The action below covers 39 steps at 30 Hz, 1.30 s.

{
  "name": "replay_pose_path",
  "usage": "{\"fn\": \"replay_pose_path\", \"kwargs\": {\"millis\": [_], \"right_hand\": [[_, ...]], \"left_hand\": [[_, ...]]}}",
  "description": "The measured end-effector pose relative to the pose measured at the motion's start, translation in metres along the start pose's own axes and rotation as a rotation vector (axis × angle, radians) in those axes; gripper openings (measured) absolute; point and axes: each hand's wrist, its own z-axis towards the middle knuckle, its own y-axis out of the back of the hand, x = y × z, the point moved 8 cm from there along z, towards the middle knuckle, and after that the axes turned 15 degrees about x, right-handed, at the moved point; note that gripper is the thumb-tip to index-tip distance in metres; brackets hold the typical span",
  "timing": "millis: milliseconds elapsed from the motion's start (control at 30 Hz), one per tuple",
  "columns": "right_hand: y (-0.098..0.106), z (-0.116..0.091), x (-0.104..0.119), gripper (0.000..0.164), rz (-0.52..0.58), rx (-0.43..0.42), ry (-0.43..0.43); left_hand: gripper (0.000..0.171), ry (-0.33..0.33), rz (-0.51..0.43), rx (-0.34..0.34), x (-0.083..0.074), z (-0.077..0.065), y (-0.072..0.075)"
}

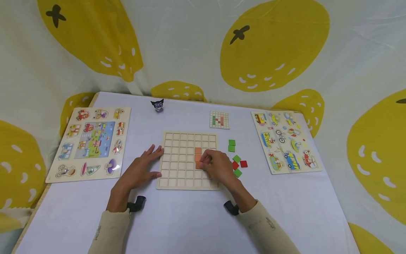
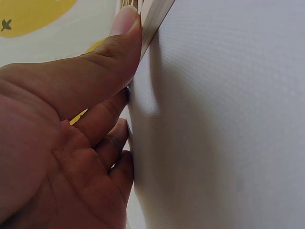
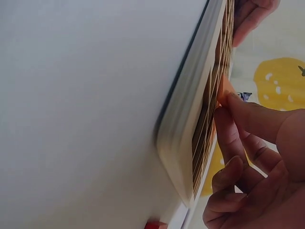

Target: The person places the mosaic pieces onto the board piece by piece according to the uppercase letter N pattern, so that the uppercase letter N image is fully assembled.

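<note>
A wooden grid board point(image 1: 187, 188) lies in the middle of the table. My right hand point(image 1: 219, 166) is over its right side, pinching an orange square tile point(image 3: 224, 90) between thumb and finger, tilted at the grid in the right wrist view. Just behind that tile, two orange tiles point(image 1: 198, 151) sit in neighbouring cells of one column. At the board's left edge, my left hand point(image 1: 138, 171) touches the rim with thumb and fingertips, its fingers spread. Its thumb point(image 2: 102, 64) meets the board's edge in the left wrist view; the fingers' far contact is hidden there.
Several green tiles point(image 1: 232, 142) and two red tiles point(image 1: 243, 164) lie right of the board. Behind it are a small pattern card point(image 1: 219, 120) and a dark-eared figurine point(image 1: 157, 105). Picture puzzle boards flank it, one left point(image 1: 68, 165), one right point(image 1: 279, 168).
</note>
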Motion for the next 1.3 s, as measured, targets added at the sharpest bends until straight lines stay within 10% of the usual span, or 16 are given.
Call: {"fn": "replay_pose_path", "kwargs": {"millis": [1300], "right_hand": [[0.024,-0.02,-0.025,0.017,0.035,-0.059,-0.009]], "left_hand": [[0.098,0.012,-0.004,0.011,0.002,0.001,-0.003]]}}
